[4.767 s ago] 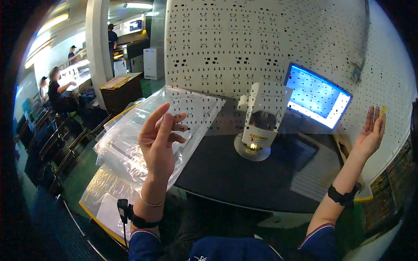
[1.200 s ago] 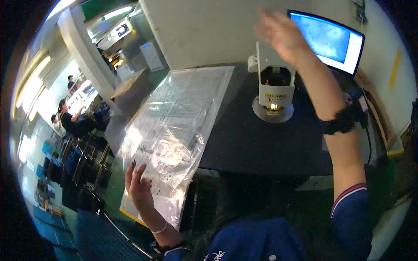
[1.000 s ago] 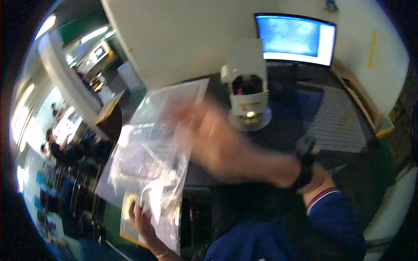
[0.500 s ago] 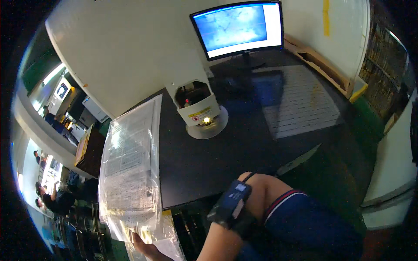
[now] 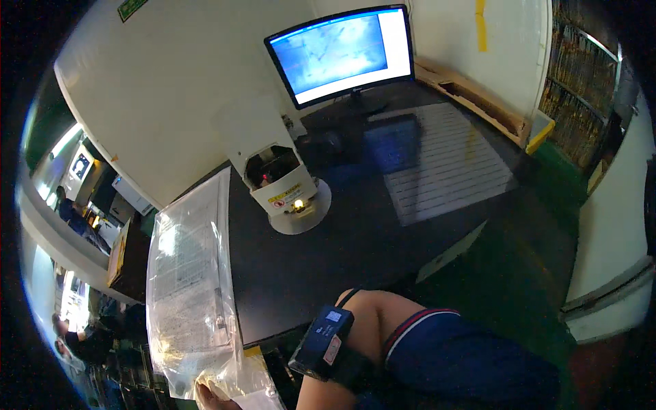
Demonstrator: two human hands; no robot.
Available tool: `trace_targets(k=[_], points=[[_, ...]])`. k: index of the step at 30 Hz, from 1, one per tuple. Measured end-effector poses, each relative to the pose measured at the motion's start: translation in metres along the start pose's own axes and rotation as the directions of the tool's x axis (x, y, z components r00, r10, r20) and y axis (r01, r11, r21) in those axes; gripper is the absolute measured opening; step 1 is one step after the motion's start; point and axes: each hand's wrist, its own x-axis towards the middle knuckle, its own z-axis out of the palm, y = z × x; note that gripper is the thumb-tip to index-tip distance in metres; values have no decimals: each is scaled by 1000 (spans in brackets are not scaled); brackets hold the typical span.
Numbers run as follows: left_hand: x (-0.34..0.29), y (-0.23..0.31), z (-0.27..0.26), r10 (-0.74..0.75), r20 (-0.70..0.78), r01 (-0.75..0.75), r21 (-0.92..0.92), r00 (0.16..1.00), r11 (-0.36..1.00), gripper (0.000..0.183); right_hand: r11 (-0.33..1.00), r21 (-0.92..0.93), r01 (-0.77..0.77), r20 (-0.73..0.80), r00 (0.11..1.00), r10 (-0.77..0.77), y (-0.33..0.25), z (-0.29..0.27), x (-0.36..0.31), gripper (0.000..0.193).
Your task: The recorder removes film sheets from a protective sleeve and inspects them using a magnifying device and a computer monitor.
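My left hand [image 5: 217, 398], cut off by the lower edge, grips the near end of a clear plastic sleeve [image 5: 189, 273] with printed sheets inside. Its thumb lies over the plastic; the other fingers are mostly hidden. The sleeve runs along the left side of a black table [image 5: 307, 273] and hangs past the near corner, creased and glossy. My right forearm [image 5: 372, 321] bends down out of the picture, with a small black device [image 5: 322, 342] strapped to it, so the right hand is out of sight. Beyond the hands stands a white hooded instrument [image 5: 283, 191] with a lit lamp on a round metal base.
A monitor [image 5: 335, 55] with a bluish picture stands at the back. Lined sheets [image 5: 451, 164] lie flat on the table's right part. A brown cardboard tray [image 5: 478, 106] runs along the wall [image 5: 171, 102]. Far left, people [image 5: 78, 222] work in another room. Racks [image 5: 581, 82] stand right.
My view has turned, so table, instrument and monitor sit farther left. My left hand and right forearm show slightly lower and farther left. The left hand still grips the sleeve.
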Motion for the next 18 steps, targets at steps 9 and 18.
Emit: trace_targets(k=[9,18], points=[[-3,28,0,155,96,-182,460,983,869,37,999,-42,-23,-48,999,21,-1,-1,-6,23],[-3,26,3,111,2,-108,251,994,962,37,999,-47,-24,-49,999,21,0,0,-6,23]])
